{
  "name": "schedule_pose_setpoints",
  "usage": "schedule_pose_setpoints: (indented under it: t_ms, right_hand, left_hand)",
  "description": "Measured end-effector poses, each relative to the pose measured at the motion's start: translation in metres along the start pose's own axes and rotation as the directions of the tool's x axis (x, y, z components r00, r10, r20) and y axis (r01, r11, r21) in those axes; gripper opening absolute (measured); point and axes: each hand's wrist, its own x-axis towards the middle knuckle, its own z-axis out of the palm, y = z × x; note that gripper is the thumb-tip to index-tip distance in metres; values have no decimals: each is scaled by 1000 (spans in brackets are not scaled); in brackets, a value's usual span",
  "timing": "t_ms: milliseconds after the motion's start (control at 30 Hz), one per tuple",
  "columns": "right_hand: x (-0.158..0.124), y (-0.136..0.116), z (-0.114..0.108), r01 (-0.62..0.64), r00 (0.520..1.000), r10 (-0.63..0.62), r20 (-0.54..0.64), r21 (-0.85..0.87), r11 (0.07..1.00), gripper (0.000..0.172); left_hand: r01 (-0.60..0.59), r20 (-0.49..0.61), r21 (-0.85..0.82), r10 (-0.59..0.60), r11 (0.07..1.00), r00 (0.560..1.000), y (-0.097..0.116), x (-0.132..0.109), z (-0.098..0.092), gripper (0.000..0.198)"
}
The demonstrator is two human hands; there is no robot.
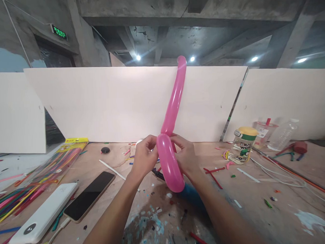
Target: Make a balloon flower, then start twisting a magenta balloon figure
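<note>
A long pink modelling balloon [171,161] is between my two hands, its lower part folded into a loop and pinched at a twist. From that twist the long end rises upright, leaning slightly right, above the white board. My left hand [147,155] is closed on the balloon's left side near the twist, thumb against it. My right hand [185,152] grips it from the right at about the same height, its fingertips partly hidden behind the balloon. Below the hands a dark pump-like object [158,174] and a blue shape [191,195] lie on the table, both partly covered.
A phone [89,196] and a white power bank [44,214] lie left, beside a bag of uninflated balloons [64,154]. On the right stand a yellow-lidded cup [242,147] and a plastic bottle [284,135]. White boards [105,102] close off the back; scraps litter the table.
</note>
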Motion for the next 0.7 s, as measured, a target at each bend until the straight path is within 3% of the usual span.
schedule_pose_setpoints:
  t_ms: [100,200,400,567,700]
  right_hand:
    - [2,0,-2,-103,995,102,19,12,995,25]
    - [4,-2,-3,-170,983,168,78,17,985,24]
    - [2,-10,-2,-234,967,203,156,219,947,17]
    - [-1,-13,0,-276,958,227,177,335,901,19]
    - [1,-10,-2,-283,959,257,119,359,889,15]
  left_hand:
    - [-38,-12,23,38,999,999,-2,-1,3,13]
    - [-83,-93,66,89,994,992,-5,-3,8,9]
    - [-226,-259,266,295,937,920,-10,-7,17,6]
    - [-289,-281,379,406,879,870,-9,-12,23,11]
    - [-310,-201,405,415,860,887,-8,-16,27,21]
